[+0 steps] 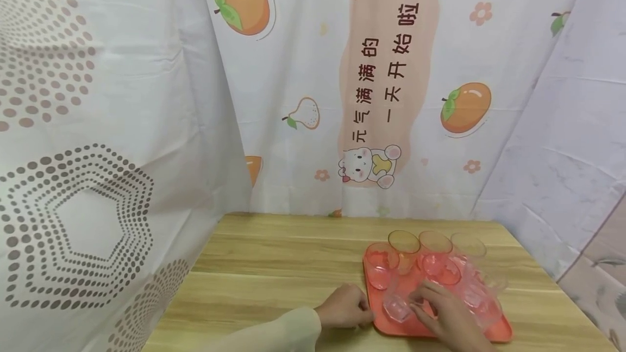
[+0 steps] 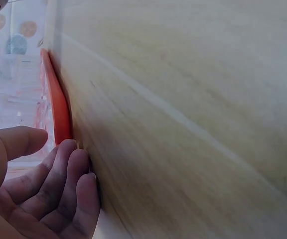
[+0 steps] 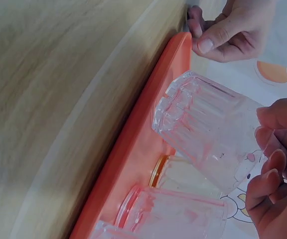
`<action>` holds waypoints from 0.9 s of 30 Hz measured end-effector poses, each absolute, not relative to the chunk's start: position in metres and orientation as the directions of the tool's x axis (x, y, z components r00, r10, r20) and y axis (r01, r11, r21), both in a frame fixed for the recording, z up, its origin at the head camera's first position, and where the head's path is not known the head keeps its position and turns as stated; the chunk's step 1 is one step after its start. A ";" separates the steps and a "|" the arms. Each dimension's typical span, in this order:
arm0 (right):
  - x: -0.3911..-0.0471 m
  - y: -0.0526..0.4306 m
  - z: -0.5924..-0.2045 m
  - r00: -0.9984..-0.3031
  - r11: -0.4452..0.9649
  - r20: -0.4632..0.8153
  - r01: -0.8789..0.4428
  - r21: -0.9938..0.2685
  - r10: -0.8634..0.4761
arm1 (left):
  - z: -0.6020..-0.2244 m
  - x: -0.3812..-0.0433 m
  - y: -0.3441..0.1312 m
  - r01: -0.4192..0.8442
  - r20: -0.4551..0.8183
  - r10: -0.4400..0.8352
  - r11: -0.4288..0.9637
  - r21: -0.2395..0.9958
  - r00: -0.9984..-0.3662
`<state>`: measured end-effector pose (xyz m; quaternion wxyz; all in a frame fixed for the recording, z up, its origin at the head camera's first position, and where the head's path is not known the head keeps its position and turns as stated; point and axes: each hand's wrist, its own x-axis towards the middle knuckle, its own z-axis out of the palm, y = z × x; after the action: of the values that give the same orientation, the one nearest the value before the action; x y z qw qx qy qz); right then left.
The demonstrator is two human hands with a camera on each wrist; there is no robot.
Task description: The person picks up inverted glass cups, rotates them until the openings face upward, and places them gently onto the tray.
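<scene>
My right hand (image 1: 447, 311) pinches the upper rim of a clear faceted cup (image 3: 203, 124) with thumb and fingertips. That cup stands over the front left part of a coral-red tray (image 1: 415, 327); whether its base rests flat is hard to tell. At the tray's front left corner is my left hand (image 1: 346, 308), its fingers loosely bent. In the left wrist view its fingertips (image 2: 68, 147) touch the tray's edge, while the thumb stays apart from them. A pink cup (image 3: 178, 211) and an amber-rimmed cup (image 3: 183, 177) stand behind the clear one.
Several more see-through cups crowd the tray's back and right side, among them a red-tinted cup (image 1: 383, 257) and a colourless cup (image 1: 468, 246). The tray lies on a wood-grain table (image 1: 274, 265). Printed curtains (image 1: 303, 69) hang behind and at both sides.
</scene>
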<state>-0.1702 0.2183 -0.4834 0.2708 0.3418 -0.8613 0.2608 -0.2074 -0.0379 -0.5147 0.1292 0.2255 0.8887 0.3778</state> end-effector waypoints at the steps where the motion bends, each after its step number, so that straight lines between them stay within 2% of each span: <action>1: -0.171 0.219 -0.483 -0.613 0.632 0.651 -0.732 -0.253 -0.449 | -0.516 -0.208 -0.038 0.306 -0.057 0.496 0.618 0.724 -0.866; 17: -0.183 0.226 -0.483 -0.514 0.590 0.680 -0.794 -0.147 -0.523 | -0.516 -0.208 -0.034 0.309 -0.061 0.470 0.668 0.677 -0.881; 27: -0.186 0.225 -0.483 -0.511 0.609 0.663 -0.786 -0.105 -0.547 | -0.517 -0.209 -0.032 0.336 -0.052 0.473 0.696 0.634 -0.880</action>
<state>-0.1861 0.2254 -0.4832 0.2985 0.3940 -0.8458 0.2008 -0.2090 -0.0325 -0.5173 0.1061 0.2212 0.9148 0.3210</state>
